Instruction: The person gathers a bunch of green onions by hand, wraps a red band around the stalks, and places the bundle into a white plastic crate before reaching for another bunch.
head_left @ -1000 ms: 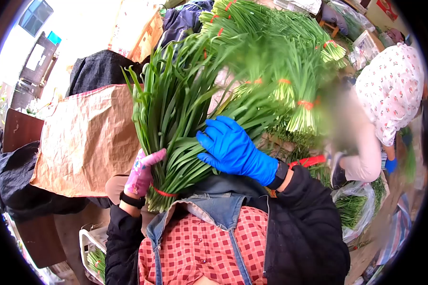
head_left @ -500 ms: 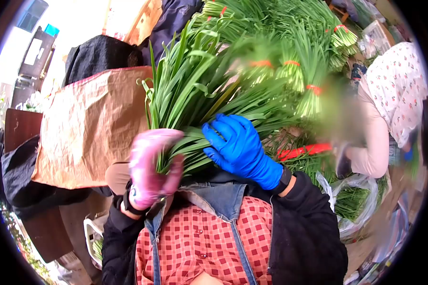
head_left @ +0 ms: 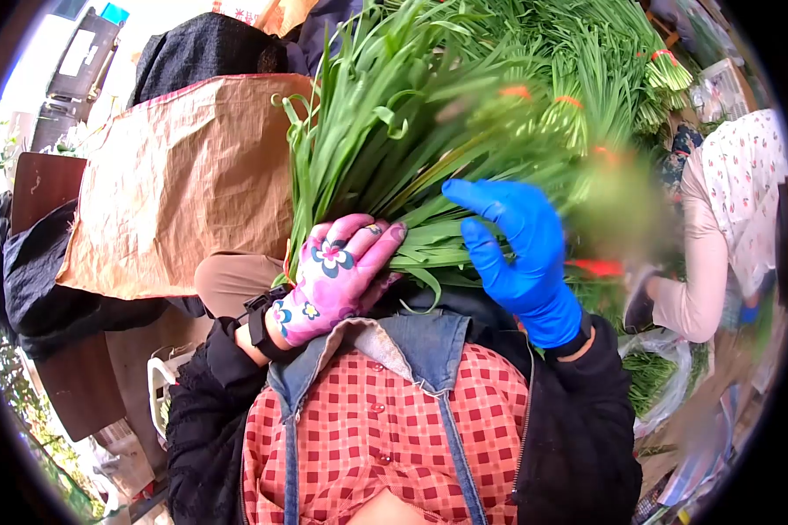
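Observation:
Long green leaves (head_left: pixel 368 149) fan upward and to the right in front of my chest. My left hand (head_left: pixel 337 276), in a pink flowered glove, wraps its fingers over the lower left part of these leaves. At their right side is my right hand (head_left: pixel 521 262), in a blue glove, with thumb and fingers apart and nothing gripped between them. Its fingertips are next to the leaves.
Bundles of greens (head_left: pixel 604 96) with orange bands lie at the upper right. A brown woven sack (head_left: pixel 184 192) stands at the left. At the right, another person (head_left: pixel 696 236) is partly visible beside a clear plastic bag (head_left: pixel 674 385) of greens.
My left hand has turned and closed over the base of the leaves. My right hand has moved right and its fingers have spread. The view has shifted slightly.

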Demonstrator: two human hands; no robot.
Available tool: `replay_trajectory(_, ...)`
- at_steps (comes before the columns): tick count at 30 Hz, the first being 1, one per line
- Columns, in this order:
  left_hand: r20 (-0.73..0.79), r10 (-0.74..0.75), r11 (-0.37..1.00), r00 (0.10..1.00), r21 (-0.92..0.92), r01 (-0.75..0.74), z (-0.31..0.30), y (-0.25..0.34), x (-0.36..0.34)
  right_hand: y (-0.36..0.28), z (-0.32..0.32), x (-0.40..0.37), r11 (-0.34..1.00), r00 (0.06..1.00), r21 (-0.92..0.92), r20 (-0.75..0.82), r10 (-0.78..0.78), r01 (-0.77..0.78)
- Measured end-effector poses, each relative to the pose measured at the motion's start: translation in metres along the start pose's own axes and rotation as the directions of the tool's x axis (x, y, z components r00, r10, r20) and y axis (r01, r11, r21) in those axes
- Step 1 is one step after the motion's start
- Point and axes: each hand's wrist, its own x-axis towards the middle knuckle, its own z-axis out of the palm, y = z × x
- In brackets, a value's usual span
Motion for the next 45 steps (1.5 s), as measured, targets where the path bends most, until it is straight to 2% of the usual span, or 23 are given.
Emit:
replay_trajectory(3,0.007,0.021,0.999,1.000,-0.026,-0.021,0.000,0.001,0.002,0.001,0.010,0.021,0.986,0.985,0.010,0.049,-0.167,0.167)
replay_trajectory(4,-0.009,0.036,0.998,0.999,-0.041,-0.036,-0.001,0.001,0.003,0.005,0.017,0.023,0.985,0.984,0.015,0.051,-0.170,0.170)
replay_trajectory(6,-0.012,0.015,0.997,1.000,-0.076,-0.016,0.000,-0.002,0.003,0.014,0.031,0.023,0.967,0.963,-0.206,0.252,-0.095,0.149)
replay_trajectory(8,-0.025,0.015,0.997,1.000,-0.079,-0.017,0.001,-0.003,0.000,0.023,0.039,0.021,0.953,0.964,-0.242,0.233,-0.125,0.182)
replay_trajectory(10,-0.028,0.004,0.996,1.000,-0.084,-0.006,0.002,-0.003,-0.003,0.024,0.042,0.020,0.958,0.977,-0.251,0.193,-0.090,0.138)
replay_trajectory(12,-0.021,0.021,0.998,1.000,-0.061,-0.022,-0.002,-0.004,0.000,0.017,0.038,0.021,0.955,0.970,-0.255,0.224,-0.094,0.151)
replay_trajectory(14,-0.006,0.001,0.997,1.000,-0.073,-0.001,-0.005,-0.005,-0.001,0.006,0.032,0.015,0.924,0.928,-0.330,0.367,-0.063,0.193)
replay_trajectory(18,-0.143,0.086,0.994,0.986,-0.057,-0.095,-0.018,-0.003,-0.013,0.002,0.032,-0.005,0.876,0.914,-0.411,0.399,-0.075,0.251)
replay_trajectory(20,-0.363,0.135,0.990,0.922,0.095,-0.107,-0.021,-0.007,-0.035,0.002,0.033,-0.010,0.890,0.919,-0.390,0.387,-0.073,0.236)
replay_trajectory(22,-0.453,0.036,0.997,0.891,0.079,-0.001,-0.023,-0.020,-0.045,0.005,0.033,-0.010,0.897,0.901,-0.372,0.428,-0.065,0.241)
replay_trajectory(24,-0.459,-0.237,0.967,0.856,-0.032,0.251,-0.023,-0.024,-0.035,0.005,0.035,-0.011,0.904,0.912,-0.337,0.394,-0.117,0.262)
replay_trajectory(26,-0.266,-0.502,0.858,0.823,-0.273,0.435,-0.008,-0.033,-0.032,0.004,0.037,-0.011,0.902,0.919,-0.327,0.363,-0.155,0.281)
replay_trajectory(28,0.002,-0.617,0.682,0.787,-0.498,0.536,0.004,-0.041,-0.020,0.001,0.036,-0.015,0.903,0.916,-0.320,0.367,-0.162,0.287)
replay_trajectory(29,0.128,-0.631,0.600,0.765,-0.546,0.585,0.003,-0.041,-0.011,0.000,0.035,-0.016,0.903,0.915,-0.320,0.369,-0.161,0.288)
replay_trajectory(30,0.055,-0.622,0.678,0.781,-0.461,0.572,0.010,-0.044,-0.009,0.000,0.033,-0.017,0.902,0.913,-0.318,0.372,-0.165,0.293)
replay_trajectory(32,0.057,-0.613,0.659,0.788,-0.515,0.549,0.012,-0.049,-0.003,0.002,0.030,-0.021,0.964,0.940,-0.187,0.318,-0.124,0.190)
replay_trajectory(33,0.054,-0.614,0.659,0.787,-0.513,0.550,0.009,-0.047,-0.002,0.004,0.032,-0.023,0.964,0.940,-0.185,0.317,-0.128,0.193)
replay_trajectory(35,0.069,-0.588,0.701,0.806,-0.454,0.550,0.004,-0.042,0.002,0.010,0.036,-0.025,0.996,0.970,-0.092,0.245,0.004,0.019)
replay_trajectory(39,-0.019,-0.573,0.744,0.819,-0.431,0.511,0.007,-0.041,0.001,0.010,0.041,-0.020,0.998,0.975,-0.027,0.209,0.068,-0.064)
replay_trajectory(41,0.144,-0.577,0.538,0.804,-0.674,0.507,0.005,-0.045,0.002,0.007,0.037,-0.010,0.997,0.970,-0.076,0.242,0.033,-0.015)
replay_trajectory(42,0.069,-0.573,0.475,0.817,-0.784,0.400,0.014,-0.047,-0.001,0.004,0.035,-0.004,0.991,0.962,-0.128,0.275,-0.001,0.037)
replay_trajectory(43,0.084,-0.582,0.462,0.809,-0.785,0.413,0.016,-0.050,-0.003,0.002,0.035,0.001,0.988,0.960,-0.109,0.270,-0.074,0.107)
replay_trajectory(45,0.095,-0.594,0.449,0.799,-0.785,0.427,0.014,-0.052,-0.004,-0.006,0.026,0.006,0.983,0.948,-0.117,0.302,-0.100,0.141)
